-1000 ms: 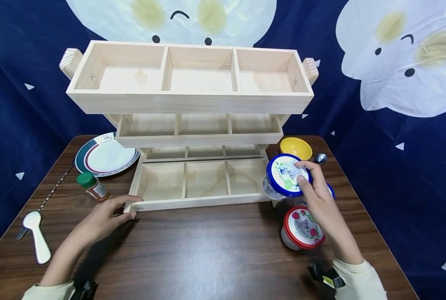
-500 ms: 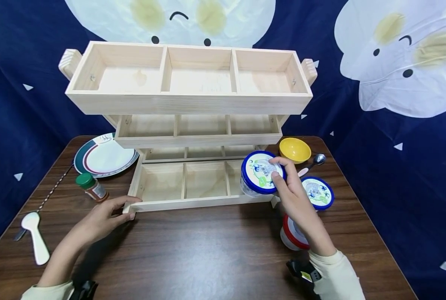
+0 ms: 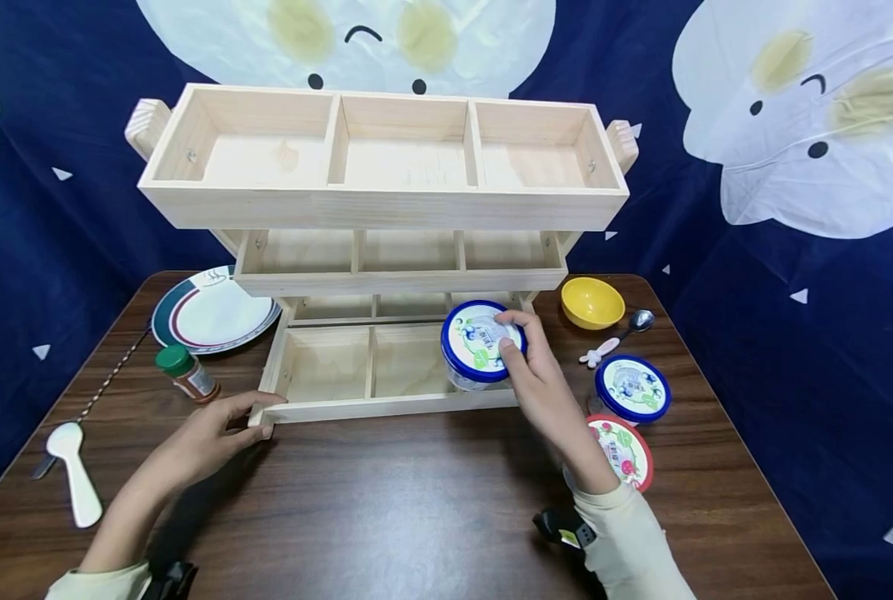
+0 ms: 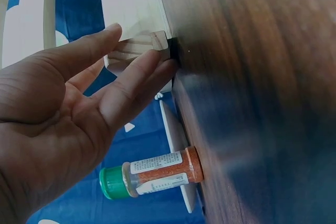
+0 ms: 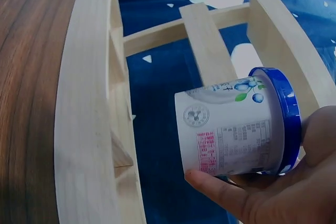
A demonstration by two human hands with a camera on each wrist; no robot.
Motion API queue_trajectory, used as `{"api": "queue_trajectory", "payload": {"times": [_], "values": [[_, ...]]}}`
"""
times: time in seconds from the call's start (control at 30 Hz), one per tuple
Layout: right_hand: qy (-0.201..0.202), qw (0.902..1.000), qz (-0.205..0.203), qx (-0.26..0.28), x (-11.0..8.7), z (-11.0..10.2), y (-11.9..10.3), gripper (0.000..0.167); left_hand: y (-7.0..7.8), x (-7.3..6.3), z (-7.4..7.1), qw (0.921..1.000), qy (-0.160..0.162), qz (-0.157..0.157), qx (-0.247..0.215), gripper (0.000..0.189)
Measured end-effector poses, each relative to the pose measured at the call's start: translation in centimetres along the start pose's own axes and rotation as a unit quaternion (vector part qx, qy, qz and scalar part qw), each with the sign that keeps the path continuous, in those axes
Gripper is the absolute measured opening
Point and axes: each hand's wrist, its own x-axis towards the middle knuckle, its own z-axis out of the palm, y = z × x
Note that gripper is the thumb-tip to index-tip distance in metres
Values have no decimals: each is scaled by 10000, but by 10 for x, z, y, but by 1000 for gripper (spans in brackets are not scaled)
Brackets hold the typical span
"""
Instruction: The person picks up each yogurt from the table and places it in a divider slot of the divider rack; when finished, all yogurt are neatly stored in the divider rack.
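Observation:
A yogurt tub with a blue lid [image 3: 472,337] is held by the edge of its lid in my right hand [image 3: 547,392], above the bottom tier of a pale wooden storage rack [image 3: 382,208]. In the right wrist view, the tub's printed side [image 5: 226,129] faces the camera, with a finger along it. The tub hides much of the right-hand compartment. My left hand [image 3: 202,437] pinches the front left corner of the bottom tray [image 3: 386,407]. Close by the left hand, a spice jar with a green cap [image 3: 187,375] stands on the table.
Right of the rack are a yellow bowl [image 3: 592,302], a spoon with a rabbit handle [image 3: 599,352], another blue-lidded tub [image 3: 632,388] and a red-lidded tub [image 3: 626,454], partly behind the right arm. At left lie plates [image 3: 217,312] and a white spoon-shaped utensil [image 3: 77,483].
My right hand has carried the blue-lidded yogurt tub leftward, from beside the rack to above its bottom tray. The left hand stays at the tray corner.

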Motion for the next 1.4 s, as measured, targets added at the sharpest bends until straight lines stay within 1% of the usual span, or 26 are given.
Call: {"api": "queue_trajectory", "payload": {"times": [0.2, 0.33, 0.47, 0.57, 0.67, 0.8, 1.0, 1.23, 1.4], "values": [[84, 9997, -225, -107, 8, 19, 2, 33, 3, 1, 1, 9999, 27, 112, -95, 34], [77, 9993, -357, -105, 14, 29, 5, 32, 3, 2, 1, 10000, 39, 59, -58, 34], [-91, 9996, -280, 49, 18, 39, 8, 32, 3, 2, 1, 10000, 48, 5, -63, 34], [-206, 9996, -126, 130, 20, 46, 8, 33, 2, 1, 3, 9999, 132, 69, -57, 34], [-238, 9997, -57, 34, 22, 53, 8, 32, 0, 0, 4, 9997, 227, 123, 24, 34], [-343, 9994, -74, 17, 26, 63, 4, 32, -1, -2, 4, 9996, 254, 105, 63, 34], [-517, 9982, -171, 251, 32, 79, -1, 31, 1, -4, 5, 9995, 290, 122, -46, 36], [-650, 9971, -230, 321, 40, 99, -2, 31, 2, -4, 3, 9998, 211, -41, 12, 35], [-760, 9959, -261, 411, 48, 116, -4, 33, 5, -3, 3, 9997, 207, -82, -31, 34]]}}
